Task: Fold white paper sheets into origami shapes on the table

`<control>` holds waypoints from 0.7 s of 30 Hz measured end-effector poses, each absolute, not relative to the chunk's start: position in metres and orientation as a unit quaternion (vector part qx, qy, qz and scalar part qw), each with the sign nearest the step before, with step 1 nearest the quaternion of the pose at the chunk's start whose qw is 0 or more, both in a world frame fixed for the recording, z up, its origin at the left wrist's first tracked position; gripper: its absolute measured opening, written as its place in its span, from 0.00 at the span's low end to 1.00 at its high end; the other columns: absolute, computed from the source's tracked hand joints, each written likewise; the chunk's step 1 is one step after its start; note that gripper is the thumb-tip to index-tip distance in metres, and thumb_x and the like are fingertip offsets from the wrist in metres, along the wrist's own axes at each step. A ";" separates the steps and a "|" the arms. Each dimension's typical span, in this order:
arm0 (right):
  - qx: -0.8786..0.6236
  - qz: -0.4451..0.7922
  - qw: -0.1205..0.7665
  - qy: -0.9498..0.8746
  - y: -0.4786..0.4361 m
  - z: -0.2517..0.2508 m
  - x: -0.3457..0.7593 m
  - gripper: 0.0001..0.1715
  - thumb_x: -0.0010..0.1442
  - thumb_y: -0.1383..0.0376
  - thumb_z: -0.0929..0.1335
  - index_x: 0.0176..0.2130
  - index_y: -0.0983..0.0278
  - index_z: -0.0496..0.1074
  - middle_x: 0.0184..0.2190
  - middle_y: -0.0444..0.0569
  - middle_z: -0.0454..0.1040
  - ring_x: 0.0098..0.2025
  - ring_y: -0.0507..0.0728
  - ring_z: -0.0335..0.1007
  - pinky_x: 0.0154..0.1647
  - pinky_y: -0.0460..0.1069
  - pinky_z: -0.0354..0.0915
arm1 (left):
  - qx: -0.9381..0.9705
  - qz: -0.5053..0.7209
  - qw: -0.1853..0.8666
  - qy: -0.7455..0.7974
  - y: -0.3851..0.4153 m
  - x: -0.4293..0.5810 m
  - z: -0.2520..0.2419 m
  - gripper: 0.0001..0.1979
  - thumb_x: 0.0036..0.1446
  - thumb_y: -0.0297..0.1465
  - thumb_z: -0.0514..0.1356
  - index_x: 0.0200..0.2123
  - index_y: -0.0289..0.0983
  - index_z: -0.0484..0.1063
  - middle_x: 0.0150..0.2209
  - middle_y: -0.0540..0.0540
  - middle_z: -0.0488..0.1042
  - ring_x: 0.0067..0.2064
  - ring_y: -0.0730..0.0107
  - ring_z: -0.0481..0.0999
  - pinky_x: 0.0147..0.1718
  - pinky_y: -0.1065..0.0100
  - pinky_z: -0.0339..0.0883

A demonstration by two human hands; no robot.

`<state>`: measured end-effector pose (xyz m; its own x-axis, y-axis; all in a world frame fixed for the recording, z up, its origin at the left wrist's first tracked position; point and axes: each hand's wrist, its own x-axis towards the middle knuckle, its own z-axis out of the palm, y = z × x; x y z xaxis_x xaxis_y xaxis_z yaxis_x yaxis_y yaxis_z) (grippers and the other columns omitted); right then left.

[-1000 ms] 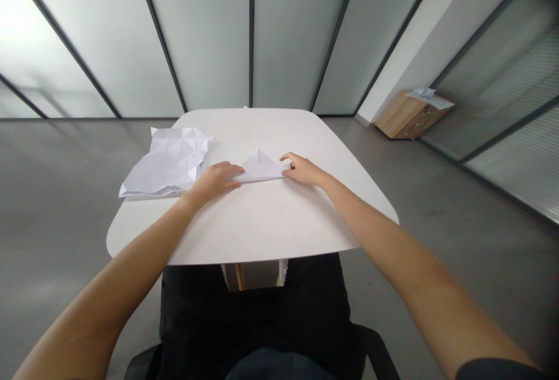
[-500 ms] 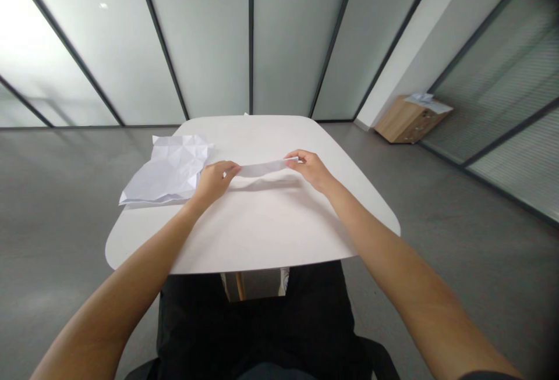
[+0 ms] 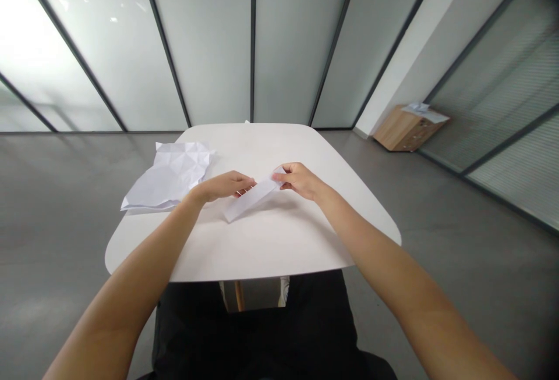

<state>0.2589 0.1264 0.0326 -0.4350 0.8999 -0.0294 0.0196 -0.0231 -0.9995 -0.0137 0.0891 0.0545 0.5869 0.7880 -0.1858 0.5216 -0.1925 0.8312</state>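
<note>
A folded white paper piece [image 3: 250, 199] hangs just above the white table [image 3: 262, 240], slanting from lower left to upper right. My right hand [image 3: 299, 180] pinches its far upper end. My left hand [image 3: 225, 185] lies over its middle, fingers curled against the paper. Both hands are near the table's centre.
A pile of creased white sheets [image 3: 172, 173] lies on the table's left side, close to my left wrist. A low wooden cabinet [image 3: 404, 130] with papers on top stands by the right wall. Frosted glass panels close off the back. My dark-clothed lap is under the near edge.
The folded paper was lifted off the table, held level between both hands, and is now turned to a slant; my left hand slid from its end to its middle.
</note>
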 end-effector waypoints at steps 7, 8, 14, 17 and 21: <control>-0.388 0.607 0.375 -0.584 0.122 0.026 0.252 0.23 0.42 0.53 0.84 0.33 0.65 0.81 0.32 0.48 0.80 0.33 0.52 0.73 0.33 0.46 0.70 | 0.705 0.205 0.524 0.431 0.082 -0.004 0.040 0.30 0.61 0.59 0.58 0.39 0.36 0.81 0.36 0.46 0.80 0.35 0.69 0.73 0.35 0.68 0.65; -0.388 0.607 0.380 -0.581 0.122 0.024 0.251 0.23 0.42 0.53 0.84 0.32 0.65 0.81 0.33 0.48 0.80 0.32 0.53 0.73 0.33 0.46 0.70 | 0.699 0.211 0.528 0.434 0.081 -0.003 0.039 0.31 0.60 0.59 0.59 0.39 0.36 0.81 0.36 0.46 0.79 0.34 0.69 0.72 0.34 0.68 0.64; -0.380 0.586 0.420 -0.579 0.117 0.029 0.247 0.23 0.41 0.53 0.84 0.32 0.65 0.82 0.32 0.48 0.81 0.33 0.54 0.74 0.37 0.48 0.71 | 0.679 0.261 0.538 0.426 0.077 0.001 0.038 0.30 0.59 0.59 0.61 0.31 0.34 0.77 0.26 0.49 0.70 0.27 0.74 0.64 0.26 0.70 0.56; -0.377 0.565 0.442 -0.586 0.112 0.036 0.244 0.23 0.41 0.53 0.84 0.30 0.65 0.80 0.30 0.48 0.80 0.32 0.54 0.73 0.37 0.50 0.72 | 0.673 0.275 0.546 0.418 0.075 0.005 0.040 0.28 0.58 0.56 0.63 0.32 0.34 0.78 0.26 0.48 0.71 0.26 0.73 0.64 0.24 0.70 0.55; -0.370 0.556 0.483 -0.566 0.109 0.036 0.240 0.23 0.42 0.53 0.83 0.31 0.65 0.80 0.30 0.47 0.79 0.33 0.54 0.73 0.38 0.50 0.73 | 0.665 0.289 0.533 0.436 0.071 0.011 0.038 0.25 0.54 0.52 0.67 0.35 0.34 0.80 0.30 0.47 0.75 0.28 0.72 0.68 0.27 0.70 0.58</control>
<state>0.2396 0.1085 0.0358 -0.2602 0.9560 0.1358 -0.1185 0.1079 -0.9871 0.0110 0.0713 0.0378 0.4527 0.8880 -0.0802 0.2705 -0.0511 0.9614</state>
